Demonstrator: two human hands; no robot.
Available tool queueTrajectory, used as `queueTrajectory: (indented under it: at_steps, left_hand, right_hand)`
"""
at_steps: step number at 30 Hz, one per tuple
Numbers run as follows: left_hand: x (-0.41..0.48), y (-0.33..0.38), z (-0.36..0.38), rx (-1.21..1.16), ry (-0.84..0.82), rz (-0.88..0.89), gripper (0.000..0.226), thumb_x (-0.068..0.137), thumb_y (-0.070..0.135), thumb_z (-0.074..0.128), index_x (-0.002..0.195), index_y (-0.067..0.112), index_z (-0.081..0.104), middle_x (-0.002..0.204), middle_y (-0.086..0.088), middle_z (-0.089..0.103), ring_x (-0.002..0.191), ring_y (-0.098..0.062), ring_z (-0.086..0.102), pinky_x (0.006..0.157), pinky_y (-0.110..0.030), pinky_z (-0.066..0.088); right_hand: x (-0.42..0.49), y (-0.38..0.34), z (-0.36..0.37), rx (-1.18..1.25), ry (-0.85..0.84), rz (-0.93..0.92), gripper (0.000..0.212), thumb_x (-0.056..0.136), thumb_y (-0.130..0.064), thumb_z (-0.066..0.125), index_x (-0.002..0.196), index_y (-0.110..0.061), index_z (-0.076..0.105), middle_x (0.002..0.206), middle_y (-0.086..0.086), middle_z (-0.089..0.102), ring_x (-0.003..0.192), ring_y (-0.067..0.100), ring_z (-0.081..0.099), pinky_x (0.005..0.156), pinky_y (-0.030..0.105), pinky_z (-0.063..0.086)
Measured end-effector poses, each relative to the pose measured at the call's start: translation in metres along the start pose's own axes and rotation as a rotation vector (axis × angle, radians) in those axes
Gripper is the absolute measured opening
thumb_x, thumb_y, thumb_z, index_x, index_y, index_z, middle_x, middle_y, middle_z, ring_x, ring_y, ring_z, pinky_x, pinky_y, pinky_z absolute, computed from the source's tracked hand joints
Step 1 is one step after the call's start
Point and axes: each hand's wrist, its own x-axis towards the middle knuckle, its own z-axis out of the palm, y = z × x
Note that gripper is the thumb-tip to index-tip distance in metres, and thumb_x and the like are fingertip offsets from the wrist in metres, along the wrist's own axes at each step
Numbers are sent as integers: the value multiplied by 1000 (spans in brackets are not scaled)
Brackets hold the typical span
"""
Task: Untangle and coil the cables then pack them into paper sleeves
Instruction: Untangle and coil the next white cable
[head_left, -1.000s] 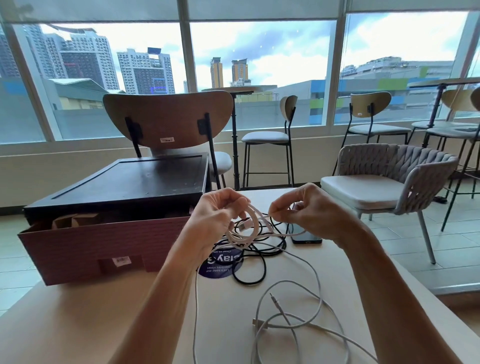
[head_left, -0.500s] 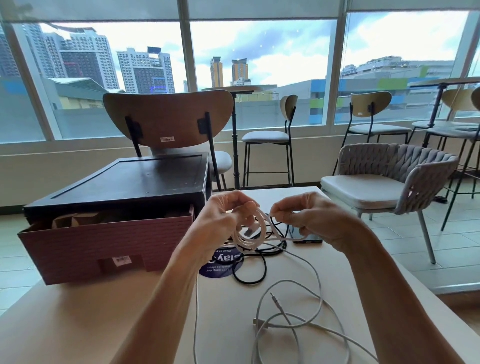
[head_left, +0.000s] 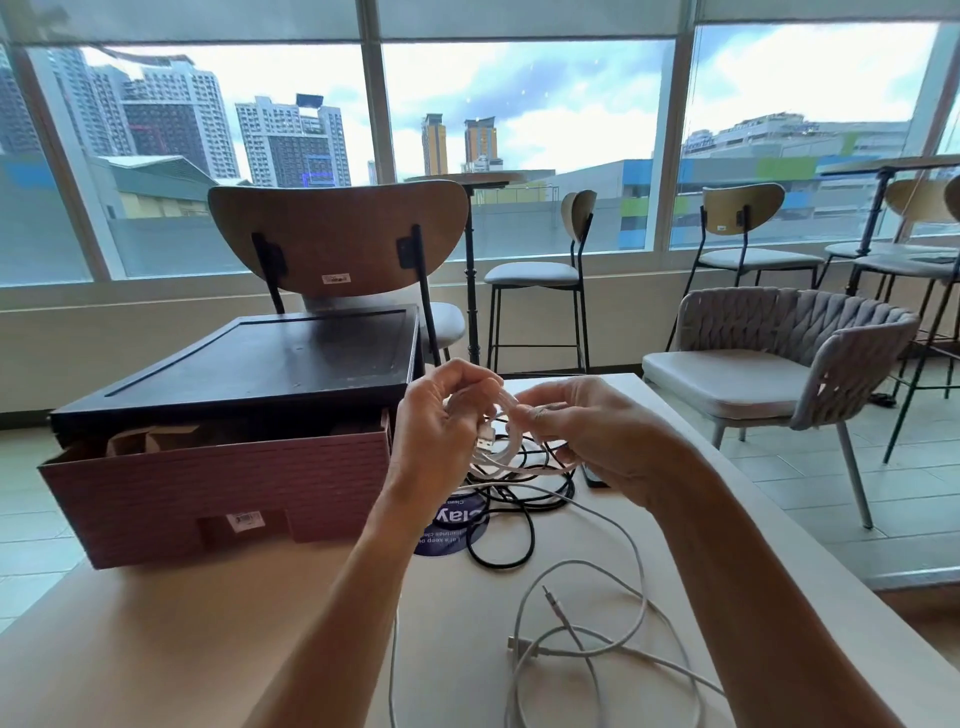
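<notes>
Two forearms rise from the bottom edge, over a loose white cable (head_left: 597, 618) sprawled on the table (head_left: 208, 634) at lower right. At frame centre, the left hand (head_left: 441, 436) curls its fingers round a white coil (head_left: 497, 453), palm turned right, while the right hand (head_left: 597, 441) pinches a strand of the same coil between thumb and fingertips. Just above lies a tangled black cable (head_left: 519, 499). Farther left, brown paper sleeves (head_left: 145, 441) stand inside a pink box (head_left: 208, 493).
</notes>
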Motion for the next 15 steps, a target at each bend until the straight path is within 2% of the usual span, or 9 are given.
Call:
queueTrajectory:
  at_steps: [4,7,9,12,15]
  left_hand:
    - [-4,2,4,-131,13,-38,16,95,-1,59,87,8,69,76,-4,73,73,-17,69,68,-27,53]
    - [-1,2,0,-156,19,-152,35,87,-16,47,84,11,69,74,2,70,69,-9,63,64,-24,49]
    - [0,3,-6,-126,-16,-195,40,82,-19,44,82,11,70,80,2,71,69,-8,60,68,-24,45]
    - [2,4,-13,-97,-55,-252,27,92,-10,54,90,10,72,85,3,70,67,3,59,69,-15,44]
    - [6,7,-22,96,-104,-219,26,96,3,59,105,25,69,96,0,65,84,-8,61,75,-18,49]
  right_hand:
    - [1,0,5,20,-50,3,24,94,-27,66,106,-8,73,96,17,71,86,12,57,74,29,38]
    - [1,3,7,56,-69,-34,24,97,-21,62,103,0,71,92,14,72,88,18,63,84,33,46]
    - [1,4,10,103,-48,-60,22,98,-12,59,97,7,69,85,15,70,82,22,65,82,32,53]
    - [2,5,13,114,-15,-45,20,97,-6,57,94,11,67,83,20,68,74,21,68,74,28,59]
    - [3,6,12,103,6,-36,19,97,-7,58,87,6,68,84,22,67,70,18,69,67,27,60]
